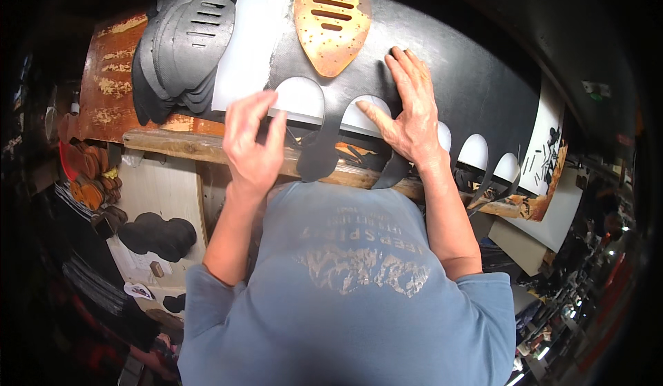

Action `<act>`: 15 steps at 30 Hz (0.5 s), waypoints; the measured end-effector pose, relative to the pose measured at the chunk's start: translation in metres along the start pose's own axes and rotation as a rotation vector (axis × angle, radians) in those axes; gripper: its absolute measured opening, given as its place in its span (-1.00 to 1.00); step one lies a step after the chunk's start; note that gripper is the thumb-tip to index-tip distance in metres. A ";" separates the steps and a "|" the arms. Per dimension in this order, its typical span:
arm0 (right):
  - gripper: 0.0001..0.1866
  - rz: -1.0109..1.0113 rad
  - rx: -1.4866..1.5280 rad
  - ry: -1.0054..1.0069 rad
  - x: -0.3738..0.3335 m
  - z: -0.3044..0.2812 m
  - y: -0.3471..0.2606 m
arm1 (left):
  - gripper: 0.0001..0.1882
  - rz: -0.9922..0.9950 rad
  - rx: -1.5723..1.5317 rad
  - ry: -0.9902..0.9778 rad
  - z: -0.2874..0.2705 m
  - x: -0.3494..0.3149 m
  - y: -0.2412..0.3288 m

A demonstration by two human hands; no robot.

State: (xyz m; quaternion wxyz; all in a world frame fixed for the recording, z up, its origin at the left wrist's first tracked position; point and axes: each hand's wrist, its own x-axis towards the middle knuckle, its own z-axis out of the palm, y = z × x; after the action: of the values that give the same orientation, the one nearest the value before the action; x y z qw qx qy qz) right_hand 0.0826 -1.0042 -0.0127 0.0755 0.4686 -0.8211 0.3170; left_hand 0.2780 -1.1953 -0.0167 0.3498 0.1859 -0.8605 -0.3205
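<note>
Both our hands down on the black sheet [442, 75] at the bench's near edge.

Our right hand [413, 113] lies flat and spread on the sheet, fingers splayed, thumb pointing toward one of the rounded cut-outs [366, 113]. Our left hand [253, 141] sits well apart from it, fingers bent over the sheet's near edge beside another cut-out [300, 99]; whether it pinches the edge or only presses on it, we cannot tell. A white layer shows through the holes. Strips of sheet between the cut-outs hang down over the wooden bench edge [179, 144]. Just beyond our right fingers lies a brown slotted template [331, 23], resting on the sheet. Left of it, a stack of dark cut pieces [183, 44] with slots, then a pale sheet [242, 47]. Lower left, dark sole-shaped pieces [157, 235] on a light board.
</note>
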 end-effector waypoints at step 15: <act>-0.49 0.000 0.292 0.206 -0.016 -0.016 0.008 | -0.93 0.360 0.125 -0.036 0.017 -0.049 -0.010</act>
State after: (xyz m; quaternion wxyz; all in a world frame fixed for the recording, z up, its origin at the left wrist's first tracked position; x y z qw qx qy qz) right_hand 0.0820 -0.9808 -0.0103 0.0904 0.4396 -0.7542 0.4794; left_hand 0.3006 -1.1692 -0.0565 0.3736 0.0447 -0.9042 -0.2020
